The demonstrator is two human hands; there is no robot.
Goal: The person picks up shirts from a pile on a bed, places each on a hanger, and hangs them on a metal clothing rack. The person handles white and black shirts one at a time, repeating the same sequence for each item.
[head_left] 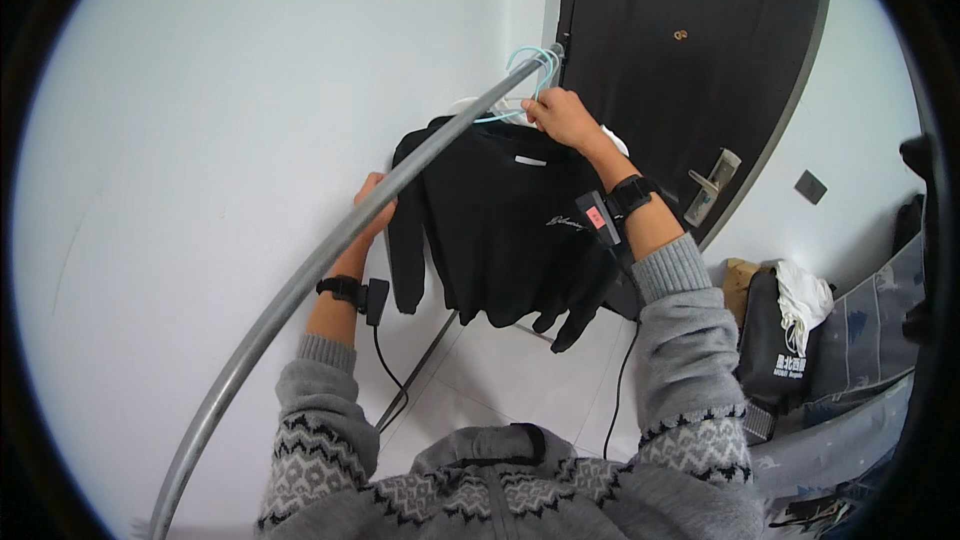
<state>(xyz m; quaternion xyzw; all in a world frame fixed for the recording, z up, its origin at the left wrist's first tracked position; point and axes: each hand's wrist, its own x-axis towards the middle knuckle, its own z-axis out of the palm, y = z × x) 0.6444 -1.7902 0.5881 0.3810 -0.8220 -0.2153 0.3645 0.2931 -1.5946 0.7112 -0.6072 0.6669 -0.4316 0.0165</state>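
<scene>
I have the right hand (562, 117) clamped on the hanger (503, 118), likely steadying the shirt (490, 215) below its fingers; whether the left hand (377, 204) grips, I cannot tell.

The shirt (490, 240) between the left hand (376, 208) and the right hand (566, 120) is solid black, with a white label (530, 161) and white script (566, 224). The hanger (549, 72) at the right hand is pale turquoise. The rail (302, 283) near the left hand is grey. The sweater (560, 512) behind both hands is grey, banded with black-and-white zigzags and diamonds.
</scene>
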